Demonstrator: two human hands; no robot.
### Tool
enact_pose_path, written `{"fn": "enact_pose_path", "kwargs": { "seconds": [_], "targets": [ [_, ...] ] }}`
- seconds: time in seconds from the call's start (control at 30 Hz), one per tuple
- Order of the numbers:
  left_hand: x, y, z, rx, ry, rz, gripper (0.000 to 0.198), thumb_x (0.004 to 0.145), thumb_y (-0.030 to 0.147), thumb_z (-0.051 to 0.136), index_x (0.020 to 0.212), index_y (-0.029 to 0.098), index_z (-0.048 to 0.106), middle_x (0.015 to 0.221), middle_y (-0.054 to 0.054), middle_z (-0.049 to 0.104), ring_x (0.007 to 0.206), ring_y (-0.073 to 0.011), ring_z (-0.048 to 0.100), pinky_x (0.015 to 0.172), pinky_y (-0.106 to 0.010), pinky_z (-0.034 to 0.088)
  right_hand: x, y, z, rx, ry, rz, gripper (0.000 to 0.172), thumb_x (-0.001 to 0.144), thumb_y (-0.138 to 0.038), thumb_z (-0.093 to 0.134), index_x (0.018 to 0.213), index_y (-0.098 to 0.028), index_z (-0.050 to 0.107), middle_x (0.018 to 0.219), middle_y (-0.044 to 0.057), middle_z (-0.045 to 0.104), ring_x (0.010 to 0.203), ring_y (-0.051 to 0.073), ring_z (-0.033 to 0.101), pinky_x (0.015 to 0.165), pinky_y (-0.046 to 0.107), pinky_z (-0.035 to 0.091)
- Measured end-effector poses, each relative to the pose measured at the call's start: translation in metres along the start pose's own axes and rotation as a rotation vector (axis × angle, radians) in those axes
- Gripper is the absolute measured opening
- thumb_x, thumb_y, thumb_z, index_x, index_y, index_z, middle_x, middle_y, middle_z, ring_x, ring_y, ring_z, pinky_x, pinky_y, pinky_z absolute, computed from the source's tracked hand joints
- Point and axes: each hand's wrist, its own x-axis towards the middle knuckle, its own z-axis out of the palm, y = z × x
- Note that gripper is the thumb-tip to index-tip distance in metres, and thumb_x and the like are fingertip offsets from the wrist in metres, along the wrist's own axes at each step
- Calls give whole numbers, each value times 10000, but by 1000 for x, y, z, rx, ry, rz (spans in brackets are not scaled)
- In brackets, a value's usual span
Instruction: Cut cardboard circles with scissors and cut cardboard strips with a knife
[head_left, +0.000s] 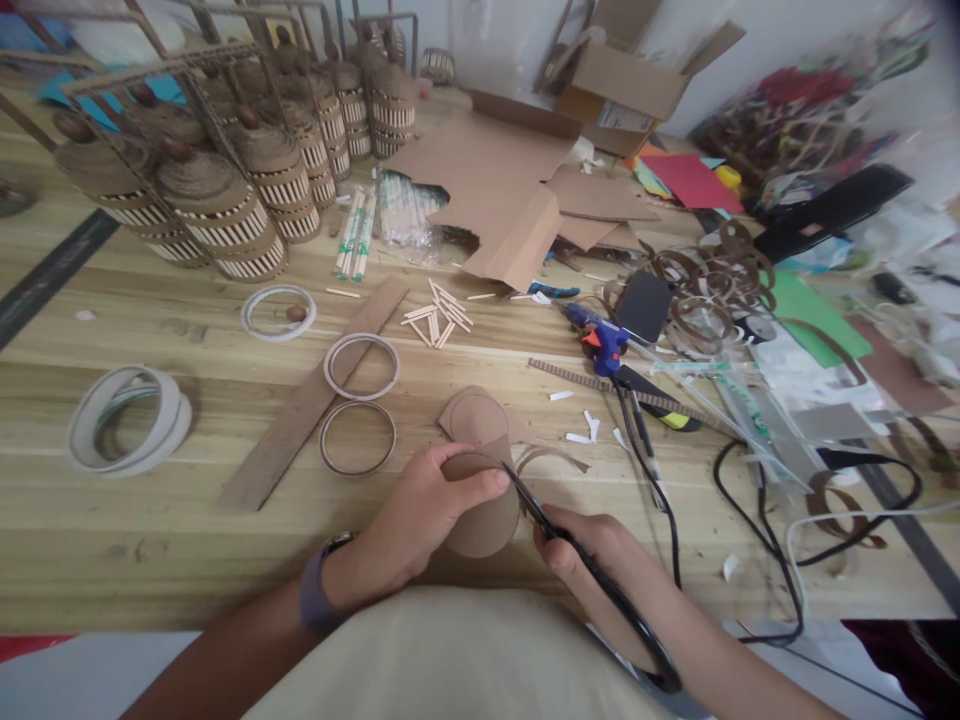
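Low over the bench, the left hand has its fingers pinched on a round brown card disc, while the right hand, fingers wrapped around black scissors, cuts its edge.

Left hand, right hand, both curled

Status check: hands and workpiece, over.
Left hand grips cardboard disc. Right hand holds black scissors at its edge. Cut discs just beyond.
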Motion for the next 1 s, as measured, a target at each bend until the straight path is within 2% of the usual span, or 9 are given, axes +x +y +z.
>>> {"fn": "enact_pose_path", "kwargs": {
  "seconds": [0.3, 0.53, 0.7, 0.87, 1.0],
  "targets": [
    [0, -2, -1, -6, -19, -6, 512, 603, 450, 816, 1022, 179, 700, 991, -55, 765, 994, -287, 682, 818, -347, 509, -1, 5, 2, 1, -11, 15, 729, 911, -825, 79, 698, -224, 431, 590, -26, 465, 524, 130, 397, 510, 273, 264],
    [0, -2, -1, 21, 45, -24, 598, 594, 457, 836, 1096, 174, 678, 1108, -101, 744, 1097, -319, 657, 879, -371, 511, -2, 3, 0, -2, -18, 15, 716, 921, -816, 87, 694, -223, 418, 593, -28, 459, 531, 128, 402, 514, 272, 262],
    [-1, -1, -1, 29, -4, -15, 534, 598, 464, 810, 1040, 185, 697, 1043, -76, 754, 1027, -308, 673, 844, -367, 513, -2, 4, 0, 2, -33, 11, 714, 917, -820, 88, 692, -223, 409, 594, -29, 456, 532, 128, 398, 511, 270, 261],
    [-1, 0, 0, 50, 30, -43, 626, 580, 464, 815, 1113, 173, 662, 1140, -97, 730, 1077, -312, 651, 871, -369, 497, -2, 3, 0, 3, -36, 20, 722, 915, -821, 82, 689, -223, 417, 593, -28, 461, 530, 128, 393, 510, 270, 261],
    [-2, 0, -1, 60, 30, -58, 620, 579, 455, 820, 1113, 184, 662, 1172, -91, 724, 1114, -313, 640, 886, -357, 487, -2, 2, -1, 3, -49, 31, 727, 907, -832, 93, 685, -220, 417, 590, -33, 438, 535, 127, 384, 515, 268, 258]
  ]
}}
